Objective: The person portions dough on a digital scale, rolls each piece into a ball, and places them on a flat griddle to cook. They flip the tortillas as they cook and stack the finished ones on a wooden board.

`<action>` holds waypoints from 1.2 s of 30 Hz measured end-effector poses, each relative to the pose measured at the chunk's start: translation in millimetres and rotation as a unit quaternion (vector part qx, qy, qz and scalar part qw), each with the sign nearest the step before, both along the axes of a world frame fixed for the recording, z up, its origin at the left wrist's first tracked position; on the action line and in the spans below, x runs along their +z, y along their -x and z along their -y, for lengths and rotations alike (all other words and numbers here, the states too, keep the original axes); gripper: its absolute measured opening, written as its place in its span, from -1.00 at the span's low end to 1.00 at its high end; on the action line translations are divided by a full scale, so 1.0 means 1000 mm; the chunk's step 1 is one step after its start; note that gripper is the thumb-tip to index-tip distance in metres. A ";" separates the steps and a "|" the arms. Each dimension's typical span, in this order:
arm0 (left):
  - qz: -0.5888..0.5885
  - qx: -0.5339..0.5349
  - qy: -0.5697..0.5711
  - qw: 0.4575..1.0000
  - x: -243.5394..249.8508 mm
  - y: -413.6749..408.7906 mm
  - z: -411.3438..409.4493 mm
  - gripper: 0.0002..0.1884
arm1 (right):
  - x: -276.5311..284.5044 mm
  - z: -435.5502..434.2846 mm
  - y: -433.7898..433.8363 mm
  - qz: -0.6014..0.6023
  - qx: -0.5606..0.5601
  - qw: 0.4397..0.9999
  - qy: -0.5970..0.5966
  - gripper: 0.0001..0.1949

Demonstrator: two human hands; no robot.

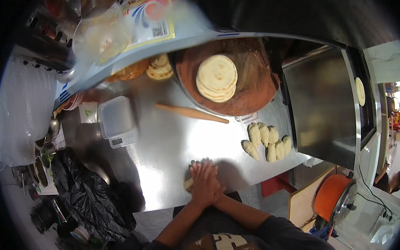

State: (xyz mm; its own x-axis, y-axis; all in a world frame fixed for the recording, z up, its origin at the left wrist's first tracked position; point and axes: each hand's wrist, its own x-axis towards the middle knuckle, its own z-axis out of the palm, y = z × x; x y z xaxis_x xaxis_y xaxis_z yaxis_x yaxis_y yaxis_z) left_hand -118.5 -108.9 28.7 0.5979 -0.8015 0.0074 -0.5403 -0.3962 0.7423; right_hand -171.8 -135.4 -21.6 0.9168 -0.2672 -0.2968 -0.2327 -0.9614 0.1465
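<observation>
My left hand (202, 185) lies over my right hand (217, 187), the two crossed and stacked near the front edge of the steel table (160, 155). Beneath them is a piece of dough (188, 184); only its left end shows, and the rest is hidden under my palms. The fingers point away from me, towards the back of the table. To the right, several dough pieces (254, 134) lie in a loose group. Further back, a wooden rolling pin (192, 113) with tapered ends rests at a slant on the steel.
A stack of flatbreads (216, 76) sits on a round reddish-brown griddle (253, 101). At left stand a digital scale with a plastic container (117, 118) and a black plastic bag (84, 194). A steel panel (322, 107) rises at right, near an orange pot (333, 196).
</observation>
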 end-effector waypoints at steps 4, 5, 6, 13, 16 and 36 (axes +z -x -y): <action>0.029 0.065 0.009 0.997 -0.014 -0.043 0.006 -0.24 | -0.002 0.023 -0.045 -0.002 0.066 0.998 0.017 -0.33; 0.055 0.085 0.005 0.995 -0.019 -0.065 0.012 -0.30 | -0.005 0.046 -0.066 0.069 0.052 0.992 -0.091 -0.32; 0.115 0.088 0.013 0.989 -0.023 -0.082 0.018 -0.30 | -0.009 0.063 -0.090 0.137 0.034 0.970 -0.197 -0.32; 0.093 0.116 -0.030 0.988 -0.015 -0.043 0.001 -0.24 | -0.006 0.063 -0.051 0.083 -0.006 0.975 -0.208 -0.26; 0.028 0.096 -0.139 0.985 -0.010 0.002 -0.028 -0.23 | 0.002 0.056 -0.003 0.061 0.015 0.964 -0.256 -0.28; 0.151 0.164 -0.197 0.955 -0.044 -0.045 -0.029 -0.28 | 0.003 0.107 -0.043 0.173 -0.043 0.946 -0.272 -0.14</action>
